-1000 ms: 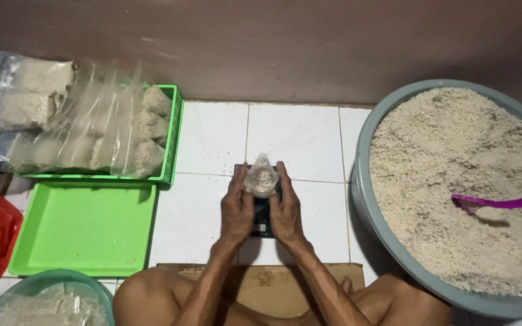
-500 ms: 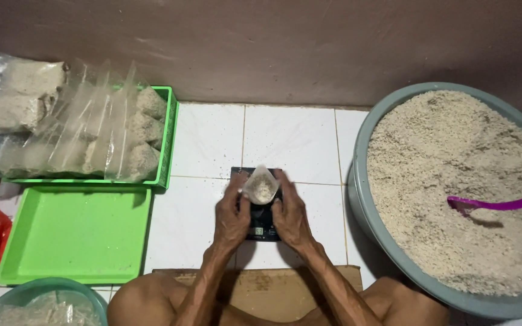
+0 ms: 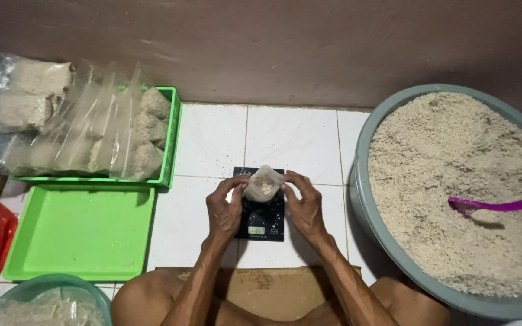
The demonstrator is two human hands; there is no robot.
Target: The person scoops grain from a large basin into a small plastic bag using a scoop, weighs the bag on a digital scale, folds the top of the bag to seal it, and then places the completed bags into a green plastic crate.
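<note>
Steady the small clear bag (image 3: 263, 183) of grain on the black scale (image 3: 261, 211)

Your left hand (image 3: 225, 208) and right hand (image 3: 303, 206) flank the bag, fingers curled and pinched on its open rim, so it stands upright on the scale's top half, above the display; keep your grip light so your hands add no weight, and hold the mouth wide and level so nothing spills onto the scale. To the right of the scale sits the grey basin (image 3: 370, 217) of grain with a purple scoop (image 3: 493, 205) lying in it; to the left of the scale lie an empty green tray (image 3: 80, 232) and, further back, a tray of filled bags (image 3: 92, 136)
</note>
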